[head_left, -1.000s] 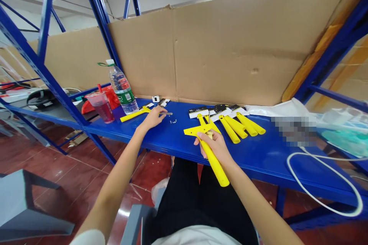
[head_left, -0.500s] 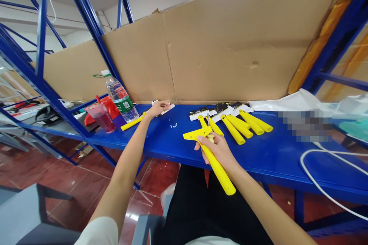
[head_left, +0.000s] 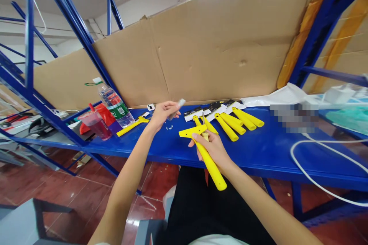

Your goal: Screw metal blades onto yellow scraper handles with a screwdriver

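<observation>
My right hand [head_left: 212, 143] is closed around a yellow T-shaped scraper [head_left: 211, 164], its head to the upper left and its handle slanting down toward my lap. A thin metal-tipped tool [head_left: 203, 116] with a pale yellow grip sticks up from the same hand; its kind is unclear. Above the table, my left hand [head_left: 165, 114] pinches a small flat whitish, see-through piece [head_left: 181, 103]. Another yellow scraper [head_left: 132, 126] lies left of that hand. Tiny white bits [head_left: 169, 127] are scattered below it.
Several yellow scrapers [head_left: 227, 127] with black-and-white cards lie on the blue table [head_left: 172, 147]. A water bottle [head_left: 116, 107] and a red drink cup [head_left: 96, 123] stand at left. Cardboard [head_left: 207, 53] walls the back. A white cable [head_left: 299, 168] hangs at right.
My left hand has risen from the table and moved right, bringing the whitish piece up with it. The right hand keeps its hold on the scraper. The view has shifted slightly.
</observation>
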A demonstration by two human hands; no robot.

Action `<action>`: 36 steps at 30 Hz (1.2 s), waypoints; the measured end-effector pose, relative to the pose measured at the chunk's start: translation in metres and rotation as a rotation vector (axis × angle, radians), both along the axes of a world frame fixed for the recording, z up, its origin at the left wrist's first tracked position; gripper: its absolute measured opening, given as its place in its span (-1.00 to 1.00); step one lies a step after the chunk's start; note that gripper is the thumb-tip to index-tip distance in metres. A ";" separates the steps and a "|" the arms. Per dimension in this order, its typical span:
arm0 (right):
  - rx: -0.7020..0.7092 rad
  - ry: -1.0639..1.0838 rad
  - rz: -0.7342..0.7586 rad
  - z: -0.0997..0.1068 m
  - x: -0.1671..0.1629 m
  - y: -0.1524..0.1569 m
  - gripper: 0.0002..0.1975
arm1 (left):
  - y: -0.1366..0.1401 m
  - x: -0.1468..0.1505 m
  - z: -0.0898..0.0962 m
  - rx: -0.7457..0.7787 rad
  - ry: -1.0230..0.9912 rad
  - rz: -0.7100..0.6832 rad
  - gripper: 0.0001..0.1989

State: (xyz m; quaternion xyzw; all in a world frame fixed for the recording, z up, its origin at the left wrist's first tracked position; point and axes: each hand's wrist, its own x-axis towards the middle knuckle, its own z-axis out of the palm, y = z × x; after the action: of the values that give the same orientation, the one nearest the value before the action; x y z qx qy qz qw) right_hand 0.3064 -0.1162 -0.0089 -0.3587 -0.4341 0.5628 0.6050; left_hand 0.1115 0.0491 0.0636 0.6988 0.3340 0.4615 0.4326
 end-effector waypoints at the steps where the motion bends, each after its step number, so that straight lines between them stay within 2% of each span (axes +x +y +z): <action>1: 0.009 0.007 -0.028 0.000 0.000 0.000 -0.55 | -0.019 0.007 0.003 0.007 0.051 -0.050 -0.56; 3: 0.026 0.012 -0.069 0.000 -0.001 0.000 -0.54 | -0.054 0.018 0.008 0.019 0.134 -0.092 -0.62; 6: 0.049 0.006 -0.079 0.000 -0.001 -0.002 -0.54 | -0.091 0.022 0.012 0.036 0.088 -0.030 -0.66; 11: 0.100 -0.054 0.026 0.000 0.000 -0.006 -0.55 | -0.116 0.017 -0.005 -0.015 -0.091 0.132 -0.61; 14: 0.122 -0.091 0.077 -0.001 0.000 -0.007 -0.55 | -0.119 0.013 -0.020 -0.077 -0.162 0.185 -0.57; 19: 0.097 -0.133 0.086 -0.002 0.001 -0.008 -0.57 | -0.111 0.008 -0.034 -0.154 -0.155 0.145 -0.58; 24: 0.069 -0.149 0.061 -0.001 0.002 -0.009 -0.55 | -0.104 0.010 -0.032 -0.102 -0.165 0.136 -0.60; 31: 0.100 -0.110 0.063 -0.002 0.000 -0.007 -0.57 | -0.108 0.013 -0.032 -0.126 -0.160 0.129 -0.59; 36: 0.114 -0.073 0.064 0.000 -0.001 -0.007 -0.56 | -0.111 0.018 -0.023 -0.063 -0.070 0.092 -0.62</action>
State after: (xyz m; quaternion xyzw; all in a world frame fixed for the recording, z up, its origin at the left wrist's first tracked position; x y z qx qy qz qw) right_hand 0.3051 -0.1236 -0.0089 -0.3300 -0.4986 0.5427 0.5900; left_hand 0.1293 -0.0616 0.0406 0.6523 0.3649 0.4940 0.4443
